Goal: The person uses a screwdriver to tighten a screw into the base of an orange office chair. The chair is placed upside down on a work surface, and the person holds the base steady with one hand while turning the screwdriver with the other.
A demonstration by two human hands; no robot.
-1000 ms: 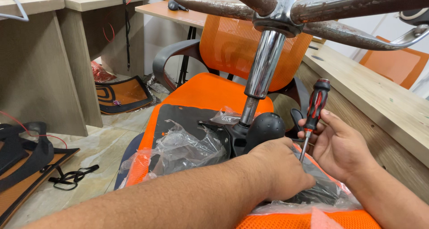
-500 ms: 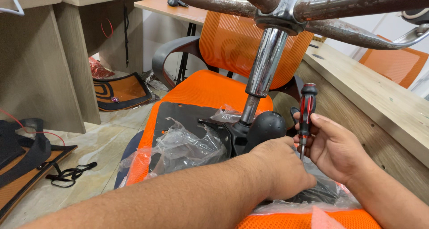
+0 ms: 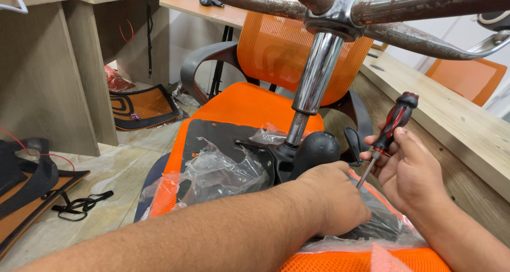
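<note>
An orange mesh chair seat (image 3: pixel 175 195) lies upside down with its black mechanism plate (image 3: pixel 212 136) up and clear plastic wrap (image 3: pixel 223 171) over it. A chrome gas cylinder (image 3: pixel 316 75) rises from the mechanism to a rusty star base (image 3: pixel 425 3) overhead. My left hand (image 3: pixel 332 197) reaches across and presses down by the black knob (image 3: pixel 316 147), fingers curled on something hidden. My right hand (image 3: pixel 406 171) holds a red and black screwdriver (image 3: pixel 390 126), tip pointing down toward the mechanism.
An upright orange mesh office chair (image 3: pixel 276 43) stands just behind. Wooden desks (image 3: pixel 48 54) are at the left, a wooden tabletop (image 3: pixel 451 112) at the right. Black straps (image 3: pixel 79 204) and an orange and black panel (image 3: pixel 143 106) lie on the tiled floor.
My right hand has tilted the screwdriver, its handle now leaning to the right. The left hand stays on the mechanism.
</note>
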